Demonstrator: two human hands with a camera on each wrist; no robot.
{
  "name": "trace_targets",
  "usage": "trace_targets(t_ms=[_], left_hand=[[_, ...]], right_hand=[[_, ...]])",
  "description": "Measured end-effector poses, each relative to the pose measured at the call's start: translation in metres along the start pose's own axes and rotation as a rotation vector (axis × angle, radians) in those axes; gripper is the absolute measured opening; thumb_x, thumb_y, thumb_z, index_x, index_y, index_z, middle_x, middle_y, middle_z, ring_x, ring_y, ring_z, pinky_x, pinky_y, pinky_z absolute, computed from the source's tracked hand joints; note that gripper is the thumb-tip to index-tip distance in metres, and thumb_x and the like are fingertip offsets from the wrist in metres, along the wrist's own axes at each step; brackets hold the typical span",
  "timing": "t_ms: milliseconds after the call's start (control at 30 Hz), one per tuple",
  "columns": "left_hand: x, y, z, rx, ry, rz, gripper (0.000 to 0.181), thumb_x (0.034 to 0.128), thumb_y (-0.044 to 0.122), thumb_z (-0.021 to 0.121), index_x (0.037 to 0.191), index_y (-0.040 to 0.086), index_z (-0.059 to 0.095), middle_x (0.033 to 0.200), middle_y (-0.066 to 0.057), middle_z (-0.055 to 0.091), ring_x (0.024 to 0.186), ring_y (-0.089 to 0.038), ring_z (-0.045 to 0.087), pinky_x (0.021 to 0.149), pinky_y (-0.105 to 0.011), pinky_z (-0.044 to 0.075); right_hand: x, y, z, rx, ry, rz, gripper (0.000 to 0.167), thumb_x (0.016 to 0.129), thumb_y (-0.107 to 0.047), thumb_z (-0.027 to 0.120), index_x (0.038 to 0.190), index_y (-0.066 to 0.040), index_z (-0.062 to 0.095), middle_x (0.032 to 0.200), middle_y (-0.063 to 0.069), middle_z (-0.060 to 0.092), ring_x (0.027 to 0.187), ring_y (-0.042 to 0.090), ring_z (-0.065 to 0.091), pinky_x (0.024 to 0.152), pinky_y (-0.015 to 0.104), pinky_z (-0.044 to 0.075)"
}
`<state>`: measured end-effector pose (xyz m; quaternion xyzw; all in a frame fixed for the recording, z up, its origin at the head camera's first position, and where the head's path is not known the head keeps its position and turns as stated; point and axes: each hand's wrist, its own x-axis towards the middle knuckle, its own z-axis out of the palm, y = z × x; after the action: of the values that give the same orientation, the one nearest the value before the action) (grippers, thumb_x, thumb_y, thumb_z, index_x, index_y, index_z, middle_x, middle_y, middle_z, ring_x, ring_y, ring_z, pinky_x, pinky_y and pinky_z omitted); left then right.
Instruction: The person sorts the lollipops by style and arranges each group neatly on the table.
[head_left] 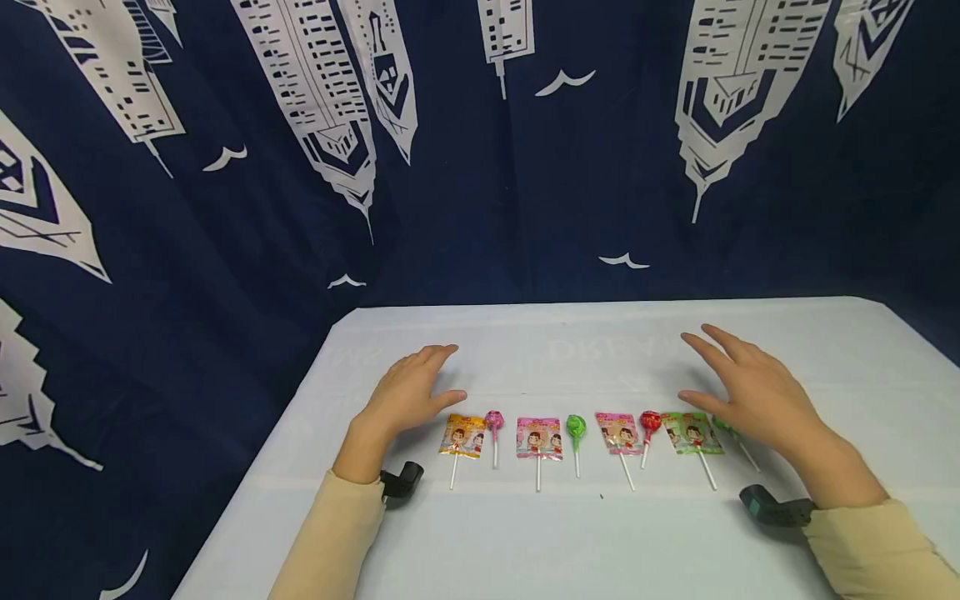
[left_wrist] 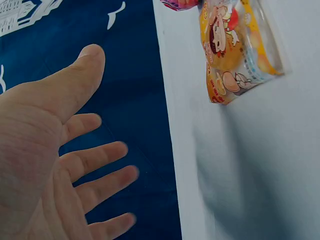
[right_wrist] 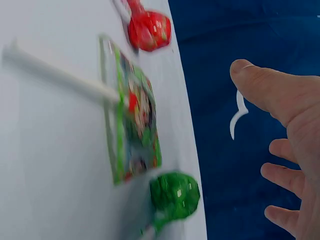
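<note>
Toward the left edge of the worktop (head_left: 525, 537), the left hand (head_left: 407, 392) is held relaxed, nothing grasped. Eight lollipops (head_left: 576, 427) are lined up short of the far edge, none lifted; rightward, the right hand (head_left: 761, 396) is likewise unclenched, empty.

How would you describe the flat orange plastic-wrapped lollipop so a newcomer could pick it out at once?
On the white table, find the row of lollipops. Go to the end by the person's left hand: there lies the flat orange plastic-wrapped lollipop. Unlike the round pink lollipop beside it, it is square, and it is the row's only orange one.
</note>
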<state>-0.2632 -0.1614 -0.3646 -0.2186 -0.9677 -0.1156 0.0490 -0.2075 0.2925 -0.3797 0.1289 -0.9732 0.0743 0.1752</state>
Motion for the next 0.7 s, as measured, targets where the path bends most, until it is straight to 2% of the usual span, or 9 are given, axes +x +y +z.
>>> trace_targets(t_ms=[133, 233, 333, 500, 700], left_hand=[[-0.001, -0.003, 0.0, -0.116, -0.089, -0.01, 0.073, 0.0884, 0.044, 0.074, 0.151, 0.02, 0.043, 0.15, -0.004, 0.049, 0.138, -0.025, 0.05, 0.111, -0.049, 0.043], [-0.002, -0.008, 0.001, -0.219, -0.162, 0.0, 0.078, 0.084, 0.037, 0.08, 0.15, 0.018, 0.044, 0.148, -0.006, 0.05, 0.137, -0.025, 0.05, 0.112, -0.048, 0.042], [-0.003, -0.013, 0.002, -0.297, -0.216, 0.019, 0.087, 0.0758, 0.032, 0.088, 0.149, 0.016, 0.045, 0.146, -0.009, 0.051, 0.137, -0.027, 0.049, 0.115, -0.047, 0.039], [-0.005, -0.018, 0.007, -0.356, -0.297, 0.026, 0.1, 0.0663, 0.033, 0.094, 0.15, 0.022, 0.042, 0.149, -0.006, 0.047, 0.142, -0.026, 0.04, 0.118, -0.05, 0.034], [-0.007, -0.022, 0.012, -0.394, -0.379, -0.003, 0.098, 0.066, 0.032, 0.093, 0.148, 0.027, 0.039, 0.153, -0.002, 0.041, 0.144, -0.025, 0.033, 0.117, -0.056, 0.031]], right_hand=[[0.001, -0.012, 0.0, 0.058, -0.033, -0.018, 0.081, 0.085, -0.042, 0.076, 0.152, -0.016, 0.039, 0.153, 0.025, 0.038, 0.128, 0.051, 0.046, 0.098, 0.071, 0.04], [0.004, -0.022, 0.001, 0.107, -0.056, -0.03, 0.079, 0.087, -0.044, 0.074, 0.153, -0.017, 0.038, 0.154, 0.023, 0.038, 0.13, 0.049, 0.046, 0.097, 0.07, 0.042], [0.009, -0.032, 0.0, 0.157, -0.079, -0.046, 0.078, 0.088, -0.046, 0.073, 0.153, -0.018, 0.038, 0.154, 0.021, 0.039, 0.133, 0.047, 0.045, 0.098, 0.069, 0.043], [0.017, -0.051, -0.002, 0.237, -0.124, -0.066, 0.076, 0.09, -0.047, 0.071, 0.153, -0.019, 0.038, 0.156, 0.017, 0.039, 0.139, 0.043, 0.042, 0.101, 0.068, 0.042], [0.026, -0.076, 0.002, 0.33, -0.189, -0.085, 0.077, 0.09, -0.043, 0.072, 0.154, -0.02, 0.036, 0.158, 0.013, 0.037, 0.143, 0.039, 0.039, 0.105, 0.066, 0.041]])
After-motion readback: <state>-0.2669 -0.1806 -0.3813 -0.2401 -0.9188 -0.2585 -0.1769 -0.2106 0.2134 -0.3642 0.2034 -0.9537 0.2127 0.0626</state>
